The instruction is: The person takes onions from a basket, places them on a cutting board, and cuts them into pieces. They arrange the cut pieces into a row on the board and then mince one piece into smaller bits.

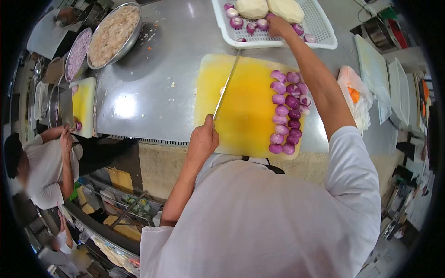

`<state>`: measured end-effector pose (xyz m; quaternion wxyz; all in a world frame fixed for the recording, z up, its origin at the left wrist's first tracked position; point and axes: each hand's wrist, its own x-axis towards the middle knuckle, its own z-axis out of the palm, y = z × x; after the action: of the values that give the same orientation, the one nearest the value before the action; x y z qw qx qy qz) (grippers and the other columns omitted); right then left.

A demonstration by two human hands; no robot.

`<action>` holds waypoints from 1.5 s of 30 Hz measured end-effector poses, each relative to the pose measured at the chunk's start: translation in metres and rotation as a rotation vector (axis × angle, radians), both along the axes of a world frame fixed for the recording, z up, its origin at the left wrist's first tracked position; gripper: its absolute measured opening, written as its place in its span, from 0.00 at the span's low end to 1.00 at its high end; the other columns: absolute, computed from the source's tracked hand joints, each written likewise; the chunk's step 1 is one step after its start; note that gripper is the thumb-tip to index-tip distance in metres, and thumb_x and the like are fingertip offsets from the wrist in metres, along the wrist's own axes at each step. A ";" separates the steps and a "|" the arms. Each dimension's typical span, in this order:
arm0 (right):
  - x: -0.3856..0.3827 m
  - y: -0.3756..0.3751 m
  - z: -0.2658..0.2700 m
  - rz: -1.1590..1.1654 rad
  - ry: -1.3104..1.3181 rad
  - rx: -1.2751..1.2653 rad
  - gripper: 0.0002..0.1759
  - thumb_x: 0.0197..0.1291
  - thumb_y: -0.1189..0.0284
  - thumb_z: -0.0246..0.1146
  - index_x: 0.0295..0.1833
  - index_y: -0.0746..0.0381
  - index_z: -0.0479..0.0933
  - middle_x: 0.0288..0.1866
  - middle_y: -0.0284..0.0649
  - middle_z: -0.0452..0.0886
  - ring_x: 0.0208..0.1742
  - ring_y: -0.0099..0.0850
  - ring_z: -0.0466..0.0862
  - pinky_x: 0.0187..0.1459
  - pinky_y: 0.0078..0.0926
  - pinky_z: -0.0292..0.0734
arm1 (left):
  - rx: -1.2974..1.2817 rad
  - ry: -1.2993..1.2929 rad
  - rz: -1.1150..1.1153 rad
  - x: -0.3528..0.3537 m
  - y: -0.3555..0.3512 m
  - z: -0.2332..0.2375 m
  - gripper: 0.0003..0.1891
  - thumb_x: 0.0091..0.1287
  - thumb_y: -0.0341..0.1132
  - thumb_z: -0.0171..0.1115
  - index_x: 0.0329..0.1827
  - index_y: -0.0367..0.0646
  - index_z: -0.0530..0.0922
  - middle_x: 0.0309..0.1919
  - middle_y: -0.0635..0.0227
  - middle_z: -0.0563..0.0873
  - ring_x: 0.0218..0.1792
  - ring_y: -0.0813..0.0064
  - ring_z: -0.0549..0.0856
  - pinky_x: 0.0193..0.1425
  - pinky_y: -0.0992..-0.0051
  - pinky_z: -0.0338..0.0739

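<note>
Head view, only one.
- Left hand (202, 139) sits at the 6 o'clock edge of the yellow cutting board (241, 106), clamped round the handle of a knife (227, 85). The blade lies low over the board with its tip toward 12 o'clock, reaching the far edge.
- Right hand (278, 25) is well apart from the left, arm stretched across the board into the white basket (324, 32) at 12 o'clock. Its fingers are down among the basket onions (237, 22); can't tell whether they've closed on one.
- Board onions (285, 111), peeled and purple, sit in two rough rows on the 3 o'clock side of the board, right under the forearm.
- Two pale round lumps (252, 7) lie at the basket's far side.
- A co-worker (44, 167) at 9 o'clock has a second board (85, 104), well apart.

Risks, as judged:
- The forearm sits low over the rows; a dropped elbow would knock round onions off the 3 o'clock edge, and they'd roll.
- The knife is gripped while attention is on the basket, and the tip sits near that hand's way back, so a cut is possible.
- The steel table (153, 83) looks slick, so the board could slide under a push.
</note>
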<state>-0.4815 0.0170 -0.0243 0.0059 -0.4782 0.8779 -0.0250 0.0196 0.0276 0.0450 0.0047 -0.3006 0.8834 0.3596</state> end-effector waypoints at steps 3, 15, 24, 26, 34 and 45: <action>0.020 0.018 0.028 -0.036 -0.278 0.055 0.20 0.41 0.76 0.74 0.38 0.61 0.72 0.31 0.44 0.83 0.37 0.34 0.86 0.38 0.33 0.80 | 0.031 0.019 0.018 0.002 -0.002 0.001 0.15 0.61 0.22 0.55 0.51 0.33 0.68 0.24 0.41 0.80 0.29 0.40 0.83 0.31 0.50 0.75; 0.263 0.132 0.076 0.083 -0.845 -0.684 0.19 0.51 0.73 0.75 0.48 0.61 0.78 0.47 0.36 0.80 0.52 0.30 0.80 0.53 0.27 0.76 | 0.094 0.019 0.020 0.004 -0.019 -0.004 0.18 0.62 0.26 0.55 0.55 0.35 0.68 0.19 0.46 0.77 0.24 0.44 0.79 0.30 0.57 0.71; 0.348 0.143 0.006 -0.124 -0.643 -0.765 0.11 0.52 0.75 0.69 0.42 0.64 0.79 0.42 0.44 0.82 0.47 0.45 0.81 0.47 0.39 0.78 | 0.126 -0.015 -0.060 0.015 -0.010 0.038 0.17 0.63 0.26 0.56 0.55 0.35 0.73 0.15 0.53 0.70 0.16 0.60 0.69 0.25 0.65 0.66; 0.351 0.141 0.012 -0.128 -0.647 -0.806 0.09 0.53 0.76 0.67 0.41 0.64 0.79 0.42 0.45 0.81 0.46 0.47 0.80 0.46 0.40 0.78 | 0.127 -0.049 -0.081 0.026 -0.002 0.055 0.18 0.63 0.26 0.57 0.57 0.36 0.72 0.16 0.52 0.71 0.16 0.60 0.70 0.25 0.64 0.66; 0.361 0.133 0.010 -0.004 -0.409 -0.829 0.03 0.55 0.80 0.60 0.36 0.65 0.77 0.36 0.47 0.77 0.40 0.49 0.79 0.42 0.45 0.76 | 0.089 -0.209 -0.162 0.058 0.019 0.078 0.19 0.62 0.25 0.58 0.57 0.33 0.70 0.18 0.46 0.75 0.20 0.49 0.78 0.28 0.60 0.71; 0.363 0.146 0.015 0.057 -0.648 -0.832 0.15 0.49 0.77 0.68 0.44 0.65 0.77 0.43 0.46 0.77 0.44 0.46 0.79 0.47 0.40 0.78 | 0.083 0.071 -0.156 -0.013 0.007 -0.009 0.16 0.61 0.25 0.57 0.53 0.31 0.70 0.18 0.48 0.77 0.20 0.50 0.79 0.28 0.58 0.71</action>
<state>-0.1183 0.1630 -0.0093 0.0872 -0.4316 0.7335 -0.5178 0.0071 0.0341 0.0365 0.0139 -0.2172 0.8881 0.4049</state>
